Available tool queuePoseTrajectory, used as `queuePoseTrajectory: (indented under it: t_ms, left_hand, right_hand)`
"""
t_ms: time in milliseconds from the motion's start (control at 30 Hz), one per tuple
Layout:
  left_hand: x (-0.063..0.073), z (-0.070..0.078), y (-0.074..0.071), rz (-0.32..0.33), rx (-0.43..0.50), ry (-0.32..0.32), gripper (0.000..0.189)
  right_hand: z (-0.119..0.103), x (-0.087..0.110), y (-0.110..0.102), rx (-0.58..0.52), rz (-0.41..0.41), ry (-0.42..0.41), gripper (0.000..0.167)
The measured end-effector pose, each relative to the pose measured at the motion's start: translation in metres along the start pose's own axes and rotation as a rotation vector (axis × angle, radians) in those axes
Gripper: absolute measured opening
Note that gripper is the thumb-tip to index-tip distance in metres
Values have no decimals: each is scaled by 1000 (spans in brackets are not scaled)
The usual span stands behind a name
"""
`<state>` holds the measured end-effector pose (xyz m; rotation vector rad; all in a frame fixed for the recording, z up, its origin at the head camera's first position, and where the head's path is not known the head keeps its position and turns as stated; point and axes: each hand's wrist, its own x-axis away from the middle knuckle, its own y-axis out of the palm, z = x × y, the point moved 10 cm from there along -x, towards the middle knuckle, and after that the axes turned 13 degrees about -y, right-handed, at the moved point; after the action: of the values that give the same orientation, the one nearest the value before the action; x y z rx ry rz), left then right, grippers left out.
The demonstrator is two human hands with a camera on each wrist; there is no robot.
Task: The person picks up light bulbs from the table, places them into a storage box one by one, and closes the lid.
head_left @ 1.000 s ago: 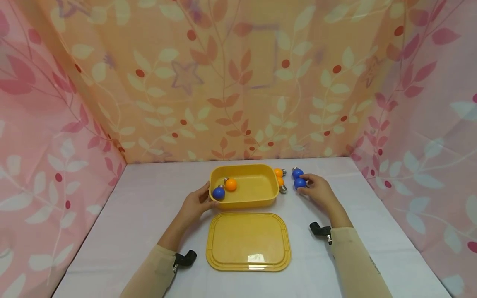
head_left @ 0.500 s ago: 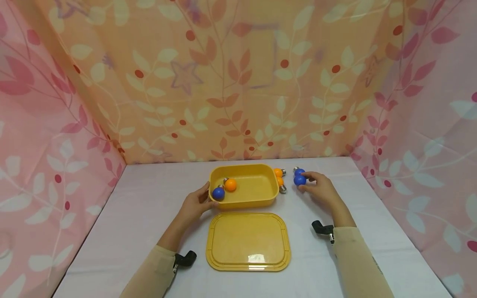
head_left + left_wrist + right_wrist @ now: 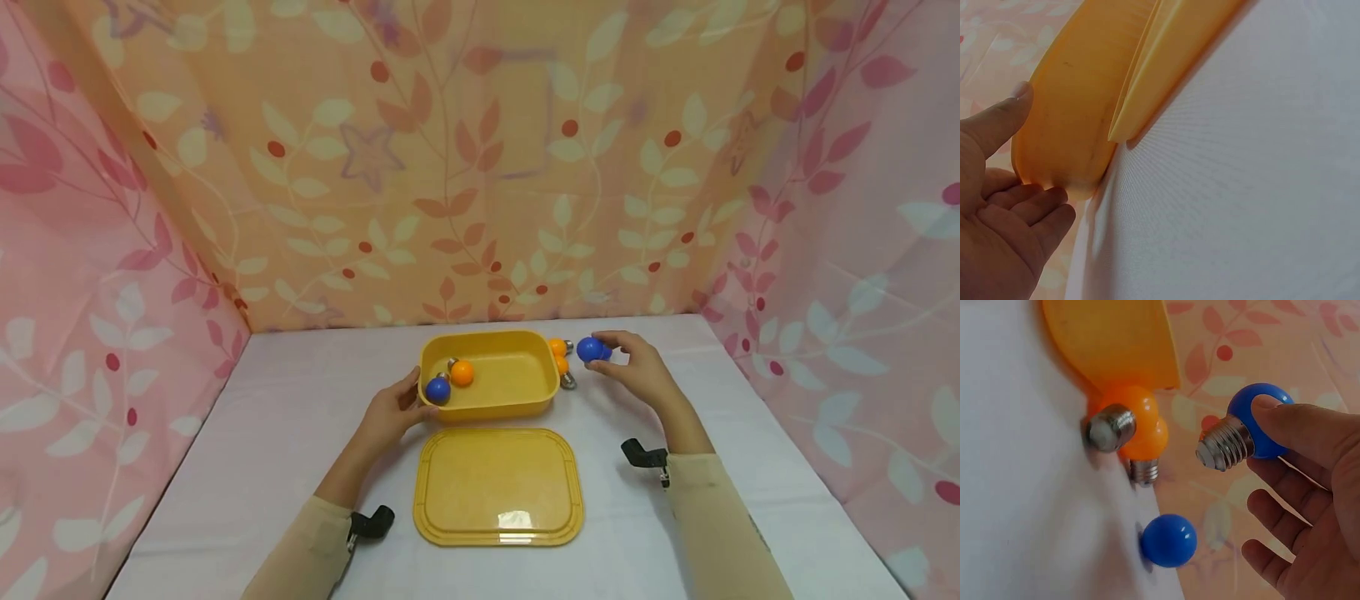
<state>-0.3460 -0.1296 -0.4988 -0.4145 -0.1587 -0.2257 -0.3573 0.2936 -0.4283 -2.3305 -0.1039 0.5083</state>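
My right hand pinches a blue light bulb between thumb and fingers, to the right of the yellow box. In the right wrist view its metal screw base points away from the palm, and the bulb is off the table. A second blue bulb lies on the cloth below it. My left hand holds the box's left end, thumb at the front and fingers behind. Inside the box, at the left, lie a blue bulb and an orange bulb.
Two orange bulbs lie against the box's right side. A yellow lid is flat on the white cloth in front of the box. Patterned curtains stand behind and at both sides.
My right hand has lifted the nearer blue bulb off the table and carried it back and left. The left hand and box stay where they were.
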Motion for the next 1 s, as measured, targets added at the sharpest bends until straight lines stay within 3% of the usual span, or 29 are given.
queuePoseTrajectory:
  t_ms: [133, 400, 567, 733, 1000]
  left_hand:
    - [1, -1, -2, 0, 9, -11, 91]
    - [4, -3, 6, -15, 27, -7, 93]
    - [6, -2, 3, 0, 40, -9, 94]
    - [6, -8, 4, 0, 35, -36, 92]
    - [3, 1, -2, -1, 58, 13, 91]
  right_hand:
    - [-30, -10, 0, -24, -26, -62, 62]
    - [-107, -48, 8, 124, -215, -353, 49]
    - [-151, -74, 39, 276, -412, -478, 48]
    - [-181, -83, 75, 404, -567, -629, 41]
    - [-203, -91, 131, 416, -729, -782, 39]
